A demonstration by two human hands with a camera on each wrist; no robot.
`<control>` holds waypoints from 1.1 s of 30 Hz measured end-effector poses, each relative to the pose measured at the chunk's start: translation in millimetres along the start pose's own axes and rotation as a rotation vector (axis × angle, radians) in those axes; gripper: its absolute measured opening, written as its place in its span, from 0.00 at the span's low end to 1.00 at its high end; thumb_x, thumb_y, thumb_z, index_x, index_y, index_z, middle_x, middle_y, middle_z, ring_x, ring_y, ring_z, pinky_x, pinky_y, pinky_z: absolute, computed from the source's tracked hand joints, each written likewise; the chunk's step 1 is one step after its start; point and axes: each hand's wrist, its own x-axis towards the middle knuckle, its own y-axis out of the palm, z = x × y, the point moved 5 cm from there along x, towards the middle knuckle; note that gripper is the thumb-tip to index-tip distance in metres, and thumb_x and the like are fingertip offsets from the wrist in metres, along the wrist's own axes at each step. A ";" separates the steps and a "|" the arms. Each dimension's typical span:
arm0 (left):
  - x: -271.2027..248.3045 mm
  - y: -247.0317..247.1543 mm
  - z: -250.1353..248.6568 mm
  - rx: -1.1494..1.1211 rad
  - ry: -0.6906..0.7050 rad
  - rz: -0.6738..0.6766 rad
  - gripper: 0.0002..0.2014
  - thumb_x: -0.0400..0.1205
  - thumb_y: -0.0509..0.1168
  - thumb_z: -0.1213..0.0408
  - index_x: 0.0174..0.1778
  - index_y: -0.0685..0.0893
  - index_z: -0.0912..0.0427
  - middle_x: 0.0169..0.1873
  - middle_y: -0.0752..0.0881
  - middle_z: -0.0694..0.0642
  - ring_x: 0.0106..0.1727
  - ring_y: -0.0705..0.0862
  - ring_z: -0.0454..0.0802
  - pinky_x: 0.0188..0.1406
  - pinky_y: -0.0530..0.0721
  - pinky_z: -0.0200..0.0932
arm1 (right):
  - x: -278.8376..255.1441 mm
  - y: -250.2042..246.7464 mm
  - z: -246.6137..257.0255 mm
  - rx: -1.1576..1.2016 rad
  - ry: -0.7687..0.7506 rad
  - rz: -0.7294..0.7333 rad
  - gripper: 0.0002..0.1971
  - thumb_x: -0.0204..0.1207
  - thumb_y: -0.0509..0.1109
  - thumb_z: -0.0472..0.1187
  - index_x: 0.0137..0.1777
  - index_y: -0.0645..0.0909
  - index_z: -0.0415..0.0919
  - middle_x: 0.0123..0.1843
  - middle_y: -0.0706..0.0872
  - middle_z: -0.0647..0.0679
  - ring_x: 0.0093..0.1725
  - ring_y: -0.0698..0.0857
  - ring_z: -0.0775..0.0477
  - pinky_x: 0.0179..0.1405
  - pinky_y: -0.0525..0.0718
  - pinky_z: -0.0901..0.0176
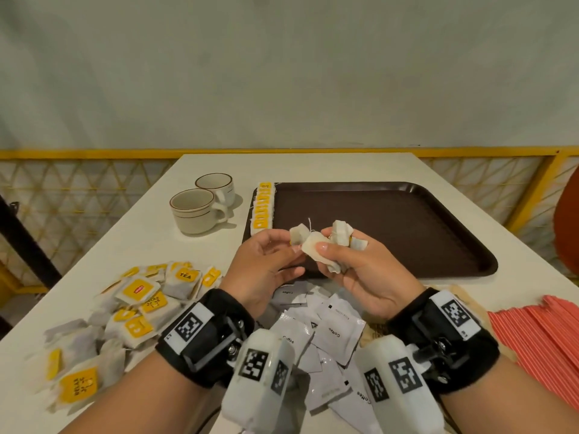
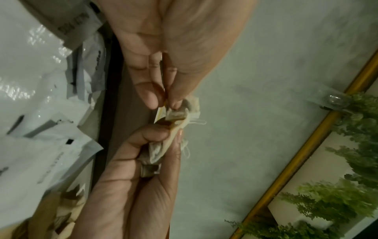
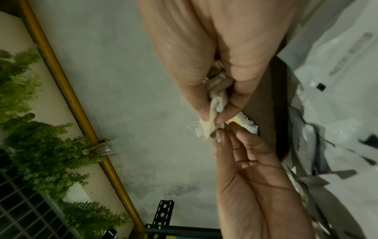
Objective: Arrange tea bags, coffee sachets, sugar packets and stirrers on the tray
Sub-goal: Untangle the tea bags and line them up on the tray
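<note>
Fingertips of the left hand pinch one tea bag from the right hand clutching its bunch; tug gently (strings tangle)

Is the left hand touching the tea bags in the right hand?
Touching. The head view shows the left hand pinching one tea bag of the right hand's bunch.

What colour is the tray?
Dark brown tray, clearest in the head view.

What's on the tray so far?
One column of tea bags lies along the left rim of the tray. Both hands cover part of its near edge.
</note>
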 end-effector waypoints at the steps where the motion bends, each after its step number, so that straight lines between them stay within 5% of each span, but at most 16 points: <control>1: 0.3 -0.1 -0.5 -0.008 0.010 -0.006 0.08 0.79 0.66 0.77 0.52 0.80 0.66 0.46 0.86 0.64 0.40 0.88 0.50 0.33 0.87 0.38 | 0.2 -0.6 1.3 0.008 -0.011 -0.011 0.11 0.74 0.68 0.23 0.54 0.80 0.32 0.46 0.87 0.36 0.37 0.88 0.49 0.35 0.88 0.62; 6: -0.2 0.0 -7.7 0.040 0.102 -0.027 0.06 0.77 0.69 0.74 0.41 0.81 0.60 0.42 0.88 0.60 0.43 0.89 0.52 0.44 0.88 0.45 | -2.0 2.7 5.7 0.004 -0.062 0.025 0.11 0.74 0.69 0.23 0.54 0.80 0.34 0.46 0.87 0.38 0.38 0.88 0.50 0.37 0.88 0.62; 9: -5.4 8.2 -9.8 0.085 0.137 0.047 0.10 0.66 0.78 0.64 0.38 0.83 0.58 0.45 0.89 0.62 0.48 0.88 0.56 0.52 0.87 0.48 | -4.7 7.5 2.9 -0.037 -0.069 0.072 0.13 0.74 0.68 0.22 0.57 0.79 0.32 0.48 0.87 0.36 0.40 0.89 0.48 0.37 0.89 0.61; 14: -8.1 13.7 -9.7 -0.011 0.107 0.097 0.10 0.69 0.71 0.66 0.45 0.86 0.65 0.50 0.89 0.66 0.53 0.89 0.59 0.51 0.88 0.45 | -3.2 4.5 3.6 0.015 -0.034 0.060 0.12 0.75 0.67 0.23 0.57 0.79 0.31 0.46 0.88 0.37 0.38 0.88 0.50 0.36 0.87 0.63; 17: -7.0 10.2 -12.6 -0.009 0.148 0.028 0.05 0.75 0.69 0.74 0.45 0.86 0.65 0.44 0.91 0.61 0.48 0.90 0.54 0.45 0.88 0.42 | -3.2 3.9 2.3 0.007 -0.021 0.054 0.10 0.75 0.68 0.22 0.53 0.80 0.32 0.45 0.88 0.37 0.38 0.89 0.49 0.35 0.87 0.63; 22: -2.7 -4.0 -20.7 0.019 0.215 -0.157 0.13 0.78 0.69 0.76 0.53 0.77 0.56 0.39 0.90 0.58 0.40 0.89 0.49 0.40 0.87 0.41 | 0.8 -1.1 4.9 0.042 -0.100 -0.028 0.09 0.75 0.68 0.22 0.50 0.80 0.33 0.44 0.88 0.39 0.39 0.89 0.49 0.39 0.89 0.59; 25: -1.9 -9.3 -24.8 0.135 0.255 -0.187 0.09 0.77 0.70 0.73 0.46 0.79 0.57 0.36 0.90 0.57 0.38 0.89 0.49 0.33 0.84 0.39 | 3.3 -7.0 8.8 0.036 -0.177 -0.085 0.12 0.74 0.69 0.23 0.54 0.81 0.37 0.42 0.90 0.43 0.41 0.90 0.49 0.41 0.89 0.54; 29: -5.3 -0.7 -25.0 0.293 0.303 -0.114 0.11 0.76 0.68 0.81 0.34 0.82 0.60 0.32 0.88 0.56 0.35 0.88 0.45 0.34 0.84 0.34 | -1.2 -8.4 15.0 -0.216 -0.373 -0.131 0.14 0.73 0.72 0.25 0.51 0.83 0.44 0.42 0.88 0.46 0.41 0.87 0.51 0.45 0.86 0.51; 33: -10.8 12.7 -17.1 0.359 0.241 -0.010 0.15 0.77 0.65 0.82 0.33 0.89 0.59 0.37 0.91 0.57 0.40 0.90 0.48 0.43 0.87 0.38 | -12.6 2.5 20.8 -0.640 -0.634 -0.087 0.12 0.72 0.73 0.26 0.50 0.83 0.42 0.42 0.84 0.51 0.40 0.82 0.58 0.38 0.82 0.65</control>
